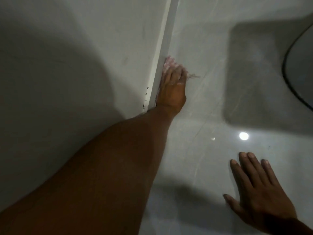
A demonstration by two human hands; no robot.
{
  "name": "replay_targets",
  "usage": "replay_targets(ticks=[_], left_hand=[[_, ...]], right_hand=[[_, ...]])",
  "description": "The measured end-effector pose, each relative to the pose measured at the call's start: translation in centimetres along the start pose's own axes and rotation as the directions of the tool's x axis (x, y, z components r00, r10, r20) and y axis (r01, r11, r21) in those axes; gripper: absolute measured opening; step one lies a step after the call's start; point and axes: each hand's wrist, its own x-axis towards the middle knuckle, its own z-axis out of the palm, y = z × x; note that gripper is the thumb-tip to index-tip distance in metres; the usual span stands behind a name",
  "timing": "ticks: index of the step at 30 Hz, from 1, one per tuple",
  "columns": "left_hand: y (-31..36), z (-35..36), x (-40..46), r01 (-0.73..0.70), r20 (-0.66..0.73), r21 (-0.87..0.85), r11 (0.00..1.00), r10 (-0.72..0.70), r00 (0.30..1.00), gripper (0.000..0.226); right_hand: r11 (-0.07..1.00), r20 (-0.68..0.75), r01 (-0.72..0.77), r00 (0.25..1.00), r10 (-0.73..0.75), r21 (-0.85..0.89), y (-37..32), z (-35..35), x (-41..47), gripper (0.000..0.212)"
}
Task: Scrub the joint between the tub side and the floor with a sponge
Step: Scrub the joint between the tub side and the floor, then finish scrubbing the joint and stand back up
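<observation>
My left hand point(172, 89) reaches forward and presses a soapy pink sponge point(167, 63) against the joint point(162, 41) where the white tub side point(105, 39) meets the glossy floor point(203, 102). Its fingers are curled over the sponge, and only the sponge's far end shows past the fingertips. Small dark specks point(146, 98) dot the joint strip just beside my wrist. My right hand point(259, 189) lies flat on the floor tile at the lower right with its fingers spread, holding nothing.
A rounded white fixture with a dark rim point(289, 68) stands at the right edge and casts a broad shadow on the floor. A lamp's reflection point(243, 136) glints on the tile. A wisp of hair or fibre point(194, 76) lies by the fingertips.
</observation>
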Motion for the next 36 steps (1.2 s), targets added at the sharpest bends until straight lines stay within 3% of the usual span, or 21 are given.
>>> replay_targets(ticks=[2, 5, 9, 13, 17, 20, 23, 26, 29, 32, 36], left_hand=[[0.3, -0.2, -0.2, 0.099, -0.047, -0.010, 0.995, -0.099, 0.994, 0.064], [0.2, -0.5, -4.8, 0.038, -0.093, -0.021, 0.999, -0.039, 0.995, 0.053], [1.0, -0.9, -17.8, 0.032, -0.175, -0.088, 0.996, -0.047, 0.984, 0.050], [2.5, -1.9, -32.7, 0.001, -0.083, -0.057, 0.998, -0.006, 0.997, 0.046], [2.7, -2.6, -40.3, 0.011, 0.049, -0.088, 0.996, -0.007, 0.999, 0.066], [3.7, -4.1, -39.3, 0.032, 0.047, -0.162, 0.986, -0.024, 0.999, 0.055], [6.1, -7.1, -36.9, 0.192, 0.130, -0.220, 0.956, -0.167, 0.977, 0.044], [11.9, -12.4, -32.7, 0.247, 0.206, -0.258, 0.934, -0.196, 0.959, 0.052], [19.7, -19.2, -26.3, 0.252, 0.192, -0.336, 0.907, -0.196, 0.962, 0.056], [28.1, -26.7, -18.6, 0.169, 0.135, -0.431, 0.886, -0.122, 0.983, 0.060], [38.1, -32.5, -7.3, -0.093, -0.002, -0.457, 0.884, 0.103, 0.995, 0.068]], right_hand=[[1.000, -0.012, 0.000, 1.000, 0.000, 0.002, 0.0, 0.0, 0.1, 0.094], [1.000, 0.000, 0.001, 1.000, -0.001, 0.016, -0.1, -0.1, 0.1, 0.094], [0.999, 0.000, -0.012, 1.000, 0.012, 0.040, -0.1, 0.0, 0.0, 0.097], [0.997, 0.006, -0.007, 1.000, 0.007, 0.080, 0.4, 0.0, -0.1, 0.098], [0.993, -0.059, 0.016, 0.998, -0.009, 0.113, 0.2, 0.1, -0.2, 0.095], [0.993, 0.007, 0.016, 1.000, -0.017, 0.116, -0.3, -1.4, -0.3, 0.093], [0.987, 0.101, -0.008, 0.995, -0.008, 0.158, -1.5, -5.7, -0.7, 0.089], [0.989, 0.066, -0.011, 0.998, 0.002, 0.144, -2.7, -13.7, -1.2, 0.077], [0.989, 0.050, -0.054, 0.998, 0.047, 0.135, -2.4, -24.5, -1.4, 0.068], [0.983, 0.047, -0.136, 0.990, 0.131, 0.122, 1.2, -35.7, -2.2, 0.064], [0.954, 0.056, -0.296, 0.954, 0.293, 0.052, 10.3, -45.2, -2.9, 0.063]])
